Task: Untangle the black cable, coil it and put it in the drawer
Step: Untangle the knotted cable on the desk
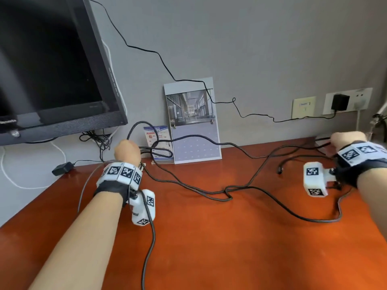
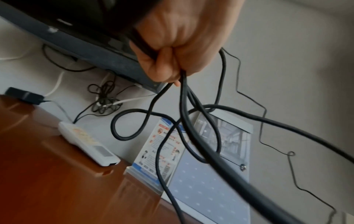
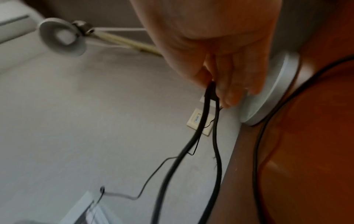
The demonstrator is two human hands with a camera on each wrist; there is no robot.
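A long black cable point(image 1: 228, 192) lies in tangled loops across the orange-brown desk point(image 1: 209, 248). My left hand point(image 1: 127, 150) is lifted at the back left, fist closed round several strands of the black cable point(image 2: 184, 94), with loops hanging below it. My right hand point(image 1: 345, 141) is at the far right near the wall and pinches a bend of the black cable point(image 3: 207, 106) between thumb and fingers, two strands trailing down. One cable end with a plug point(image 1: 279, 170) lies on the desk near the right wrist. No drawer is in view.
A dark monitor point(image 1: 52, 70) hangs at the upper left, a calendar card point(image 1: 192, 122) and a leaflet point(image 1: 158, 141) lean on the wall. A white remote point(image 2: 88, 144), a black adapter point(image 1: 62, 168), wall sockets point(image 1: 345, 101) with a thin wire, and a white lamp base point(image 3: 272, 94) line the back.
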